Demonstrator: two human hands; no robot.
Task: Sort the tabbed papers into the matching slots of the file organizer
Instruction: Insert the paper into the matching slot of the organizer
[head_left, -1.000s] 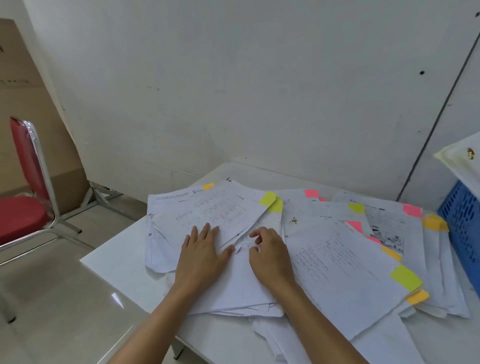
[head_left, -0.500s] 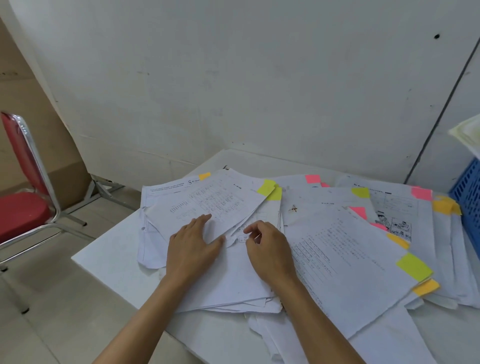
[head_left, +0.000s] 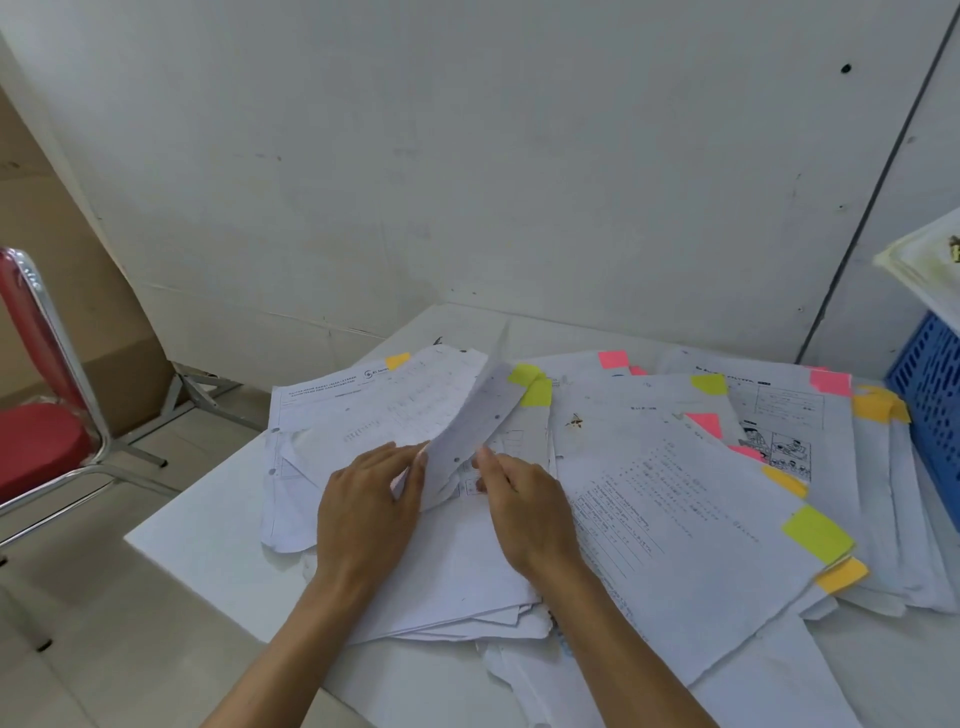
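Printed sheets on the bench, nothing legible

The far-left sheet (head_left: 332, 400) has a two-line heading in capitals and a round logo (head_left: 368, 374) with a short word beside it, all too blurred to read. The lifted sheet (head_left: 467, 410) shows only faint rows of small print. The big front sheet (head_left: 675, 525) carries numbered-looking lines and a few boxed lines, none clear enough to make out. The cartoon sheet (head_left: 779, 441) has a bold heading, a small dark label beside it, a framed box of text and drawn panels, and its letters cannot be told either.
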